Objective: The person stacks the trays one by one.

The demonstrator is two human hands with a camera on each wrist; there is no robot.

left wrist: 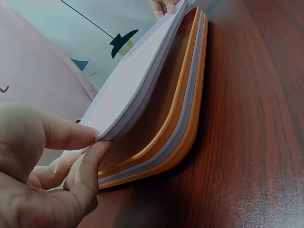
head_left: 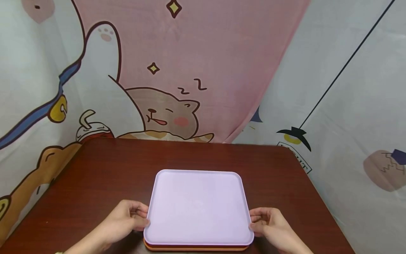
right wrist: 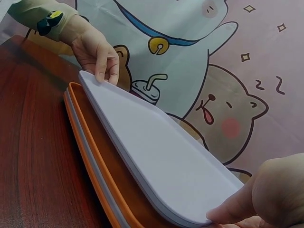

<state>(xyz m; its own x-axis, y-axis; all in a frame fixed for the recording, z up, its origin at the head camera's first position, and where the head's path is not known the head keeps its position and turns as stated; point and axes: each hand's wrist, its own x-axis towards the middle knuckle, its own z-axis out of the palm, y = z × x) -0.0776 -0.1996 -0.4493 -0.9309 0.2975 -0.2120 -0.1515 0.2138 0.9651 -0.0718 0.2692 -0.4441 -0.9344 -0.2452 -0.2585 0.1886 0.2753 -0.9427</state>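
Both hands are bracketing the lilac tray [head_left: 198, 206] at the near edge of the dark wooden table [head_left: 104, 169]. Left hand [head_left: 128, 218] is pinching the tray's left rim between thumb and fingertips [left wrist: 88, 164]; right hand [head_left: 269, 224] is pinching the opposite rim in the same way. Seen from the wrist views, the lilac tray is sitting raised above a stack of nested trays, an orange tray [left wrist: 192, 118] and a pale one between orange layers, rather than lying flat in it. Judged from its thin wall and unbent span, the tray is likely light and stiff, with a smooth, possibly slippery surface; opposite side rims are offering the surest hold. Behind the table a cartoon-printed cloth [head_left: 177, 70] is hanging
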